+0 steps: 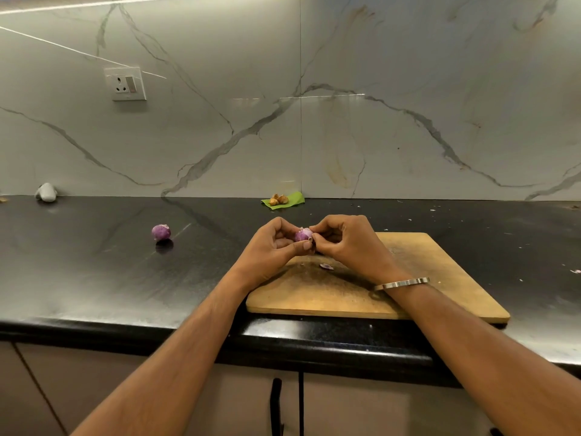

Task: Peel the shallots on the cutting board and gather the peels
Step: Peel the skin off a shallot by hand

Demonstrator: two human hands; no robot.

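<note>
On the dark surface (94, 278) a wooden cutting board (424, 278) is laid near the front edge, right of centre. Above the board's far-left corner a shallot (302, 236) is held between both hands, clear of the wood. The left hand (276, 247) is curled shut around the bulb from the left, thumb underneath. The right hand (342, 243) is pinched at the bulb's right end, fingertips closed on what looks like a flap of skin. Long axis of the bulb: cannot be told, too much is covered. The skin is presumably to be pulled rightward, away from the left hand, so the right hand is the working one. A second shallot (161, 232) is parked well to the left, off the board, apparently peeled. A peel scrap (326, 266) is left on the board just below the hands. More peels (278, 199) are piled on a green leaf (294, 199) at the back wall.
</note>
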